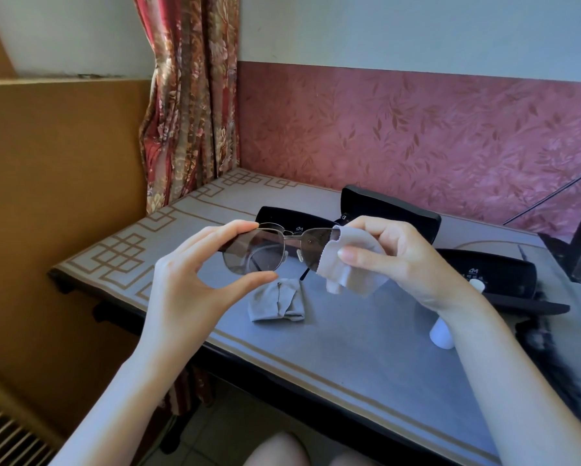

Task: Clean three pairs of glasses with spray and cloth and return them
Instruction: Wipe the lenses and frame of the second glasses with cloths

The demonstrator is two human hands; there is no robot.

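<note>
A wooden panel (63, 169) and a flowered curtain (188, 95) close the room's left side, with a ribbed heater (3, 438) low in the corner.

The left hand (195, 274) holds the glasses (248, 252) up over the worktop (316, 371). Its grip is a pinch, forefinger on the top rim and thumb under the left lens. The step in hand is wiping, and how many pairs are already done cannot be told.

A spare grey cloth (277, 302) lies crumpled on the worktop just below the glasses.

The right hand (406, 257) grips a pale cloth (349, 279) folded over the right lens, thumb in front and fingers behind. The next move likely calls for light rubbing on both faces of that lens, with the left pinch steadying the frame. The cloth would then shift to the other lens, and the bare fingertips should be kept off the glass.

Behind the hands sit three black cases — one at the back left (292, 218), one farther back (390, 210), one to the right (484, 274) — where the glasses presumably go back.

The white spray bottle (442, 334) shows partly behind the right wrist.

The worktop is grey with a gold key-pattern border. Pink leaf-patterned wallpaper (416, 136) runs behind it.
</note>
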